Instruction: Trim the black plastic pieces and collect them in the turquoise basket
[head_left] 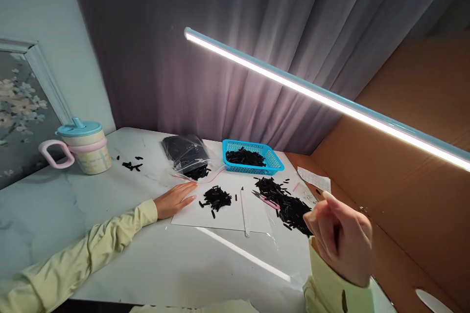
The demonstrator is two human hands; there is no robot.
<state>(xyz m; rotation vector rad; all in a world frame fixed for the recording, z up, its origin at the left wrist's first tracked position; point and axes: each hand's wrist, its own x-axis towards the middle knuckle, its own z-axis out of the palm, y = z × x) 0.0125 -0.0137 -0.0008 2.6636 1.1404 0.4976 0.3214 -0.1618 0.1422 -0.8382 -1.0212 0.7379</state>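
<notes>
My left hand lies flat on the marble table, fingers together and stretched out, touching the left edge of a white sheet. A small heap of black slivers sits on that sheet just right of the fingertips. My right hand is raised above the table with fingers curled loosely; whether it pinches anything is unclear. It hovers over a larger heap of black pieces on a clear plastic bag. Pink tweezers and a thin white blade lie between the heaps.
A blue mesh basket with black pieces stands at the back. A clear bag of black parts lies left of it. A lidded cup with a pink handle stands far left. A lit lamp bar crosses overhead. Cardboard walls the right.
</notes>
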